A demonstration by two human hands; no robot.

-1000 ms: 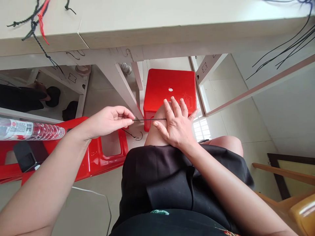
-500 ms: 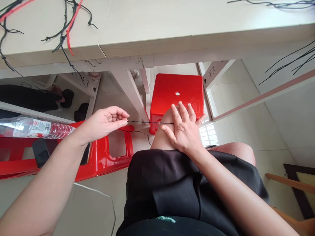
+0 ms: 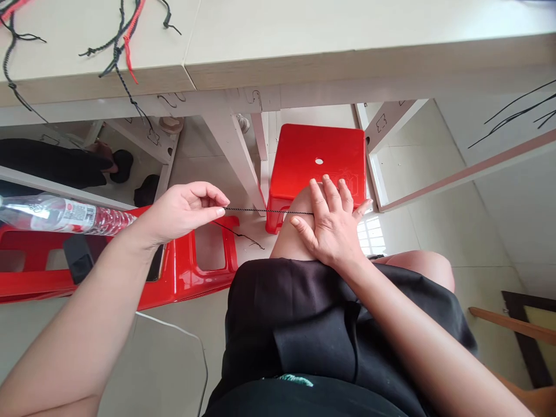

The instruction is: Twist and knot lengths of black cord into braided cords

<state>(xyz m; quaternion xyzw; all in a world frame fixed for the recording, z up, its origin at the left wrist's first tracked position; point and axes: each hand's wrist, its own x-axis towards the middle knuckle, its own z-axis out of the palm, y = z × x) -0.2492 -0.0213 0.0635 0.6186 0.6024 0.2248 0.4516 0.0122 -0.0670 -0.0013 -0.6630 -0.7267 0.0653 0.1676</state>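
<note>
A thin twisted black cord [image 3: 269,211] runs nearly level between my two hands. My left hand [image 3: 186,211] pinches its left end between thumb and fingertips, and a loose tail of cord hangs below toward the right. My right hand [image 3: 334,223] lies flat on my bare knee with its fingers spread; the cord's other end goes under the palm and is hidden there. Black and red braided cords [image 3: 119,49] lie on the pale tabletop [image 3: 321,35] and hang over its front edge.
A red stool [image 3: 319,159] stands beyond my knee. Red stools [image 3: 186,278] at the left hold a plastic bottle [image 3: 78,217] and a dark object [image 3: 78,258]. Black cords [image 3: 512,116] hang at the right. Another person's feet [image 3: 121,165] show under the table.
The view has shifted slightly. The loose tail below my left hand has swung and changed shape. Both hands keep nearly the same pose, with the cord still stretched between them.
</note>
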